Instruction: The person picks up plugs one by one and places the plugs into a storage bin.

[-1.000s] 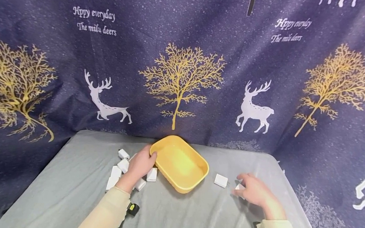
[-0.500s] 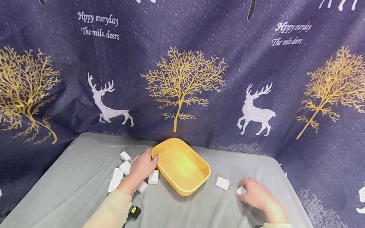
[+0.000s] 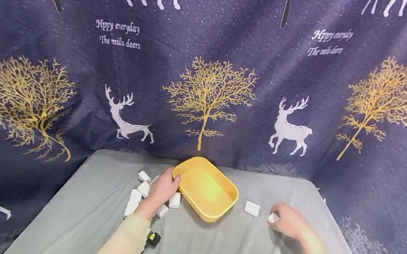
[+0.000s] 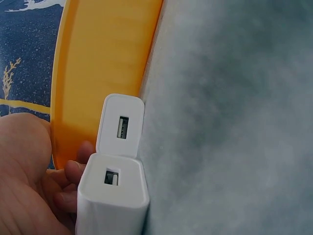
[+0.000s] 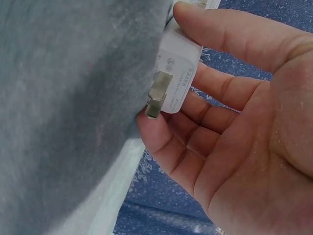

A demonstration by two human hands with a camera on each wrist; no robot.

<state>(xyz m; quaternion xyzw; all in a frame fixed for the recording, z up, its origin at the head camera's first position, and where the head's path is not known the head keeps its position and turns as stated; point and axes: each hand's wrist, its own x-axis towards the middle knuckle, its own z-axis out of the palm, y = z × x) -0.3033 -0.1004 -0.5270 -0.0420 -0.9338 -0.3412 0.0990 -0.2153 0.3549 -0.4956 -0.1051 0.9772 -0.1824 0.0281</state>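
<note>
In the head view my left hand point(image 3: 163, 188) grips the left end of an empty yellow tray point(image 3: 206, 190), thumb over its rim. White chargers point(image 3: 131, 207) lie around that hand; in the left wrist view two with USB ports point(image 4: 121, 126) stand against the yellow wall point(image 4: 102, 54). At the right, my right hand point(image 3: 293, 223) pinches a white charger point(image 3: 273, 218) between thumb and fingers. Its metal prongs point(image 5: 159, 90) and printed face show in the right wrist view, near my fingertips. Another white charger point(image 3: 252, 208) lies between tray and right hand.
Grey cloth point(image 3: 223, 246) covers the table. A dark blue curtain point(image 3: 181, 35) with printed trees and deer hangs behind it. A black object with a yellow mark point(image 3: 153, 239) is beside the left sleeve.
My right fingers have closed on the charger, which has turned slightly. The head view has shifted a little; my left hand stays on the tray's rim.
</note>
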